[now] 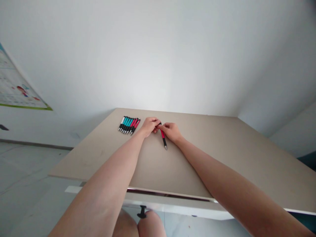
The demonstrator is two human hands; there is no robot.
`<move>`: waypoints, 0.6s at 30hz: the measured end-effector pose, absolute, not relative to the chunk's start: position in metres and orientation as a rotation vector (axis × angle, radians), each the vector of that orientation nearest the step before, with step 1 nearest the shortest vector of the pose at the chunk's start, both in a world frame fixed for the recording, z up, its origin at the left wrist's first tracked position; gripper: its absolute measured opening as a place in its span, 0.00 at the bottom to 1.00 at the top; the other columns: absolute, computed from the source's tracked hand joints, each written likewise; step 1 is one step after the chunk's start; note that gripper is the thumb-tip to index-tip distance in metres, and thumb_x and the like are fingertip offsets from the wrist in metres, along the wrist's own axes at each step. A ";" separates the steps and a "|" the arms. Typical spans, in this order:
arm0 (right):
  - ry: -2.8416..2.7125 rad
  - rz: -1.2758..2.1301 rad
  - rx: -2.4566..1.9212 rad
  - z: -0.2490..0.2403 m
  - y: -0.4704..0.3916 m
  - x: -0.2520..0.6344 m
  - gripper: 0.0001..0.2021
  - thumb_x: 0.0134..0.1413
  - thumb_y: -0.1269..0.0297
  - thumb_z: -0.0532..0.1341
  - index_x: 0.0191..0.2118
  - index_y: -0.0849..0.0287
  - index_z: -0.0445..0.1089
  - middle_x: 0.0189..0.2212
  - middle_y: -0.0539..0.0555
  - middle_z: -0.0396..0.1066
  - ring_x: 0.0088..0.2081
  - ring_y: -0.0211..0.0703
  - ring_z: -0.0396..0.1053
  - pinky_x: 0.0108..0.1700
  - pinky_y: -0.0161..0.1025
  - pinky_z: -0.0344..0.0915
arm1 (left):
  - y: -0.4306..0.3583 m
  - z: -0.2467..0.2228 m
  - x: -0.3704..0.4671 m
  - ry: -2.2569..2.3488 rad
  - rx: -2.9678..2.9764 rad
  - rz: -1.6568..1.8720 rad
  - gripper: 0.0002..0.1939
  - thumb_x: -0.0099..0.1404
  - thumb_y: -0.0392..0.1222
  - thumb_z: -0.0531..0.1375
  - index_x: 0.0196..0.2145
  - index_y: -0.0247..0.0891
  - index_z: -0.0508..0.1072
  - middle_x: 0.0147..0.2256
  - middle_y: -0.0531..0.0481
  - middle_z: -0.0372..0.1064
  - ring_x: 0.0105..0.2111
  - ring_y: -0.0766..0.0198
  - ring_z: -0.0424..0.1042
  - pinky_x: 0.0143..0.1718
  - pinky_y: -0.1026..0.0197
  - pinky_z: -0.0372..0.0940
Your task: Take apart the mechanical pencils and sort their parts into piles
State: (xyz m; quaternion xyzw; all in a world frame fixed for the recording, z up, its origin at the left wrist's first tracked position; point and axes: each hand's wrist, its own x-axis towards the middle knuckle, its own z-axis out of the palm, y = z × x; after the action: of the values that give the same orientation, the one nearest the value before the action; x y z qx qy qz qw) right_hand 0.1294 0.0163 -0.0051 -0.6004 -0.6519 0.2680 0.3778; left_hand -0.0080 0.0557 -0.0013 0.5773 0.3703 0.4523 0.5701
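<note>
The right hand (172, 131) is pinching a slim red-and-black pen with a silver tip (163, 137) near its far end. The left hand (150, 126) is holding its fingers at that same end; whether they're pinching too, I can't tell. The pen is pointing its tip toward the person, over a smooth beige tabletop (222, 141). To the left, white, turquoise and red black-gripped pens (128, 123) are lying in a close row.

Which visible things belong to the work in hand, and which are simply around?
Work in hand:
red pen, at the left hand and right hand
row of pens, probably
table under them

Simply around:
wall poster
black knob
</note>
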 end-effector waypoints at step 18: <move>-1.707 1.331 -1.186 0.009 0.003 0.122 0.19 0.55 0.54 0.52 0.23 0.62 0.66 0.14 0.53 0.70 0.15 0.33 0.57 0.19 0.31 0.54 | 0.058 -0.004 -0.024 0.699 1.215 1.175 0.11 0.50 0.42 0.66 0.26 0.34 0.70 0.16 0.59 0.56 0.14 0.75 0.55 0.15 0.71 0.47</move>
State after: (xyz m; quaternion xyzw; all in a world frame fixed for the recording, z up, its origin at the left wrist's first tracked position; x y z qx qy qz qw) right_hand 0.1223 0.0035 0.0094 -0.4534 -0.6529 0.5089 0.3303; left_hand -0.0242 0.0582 -0.0041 0.5262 0.3029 0.5089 0.6102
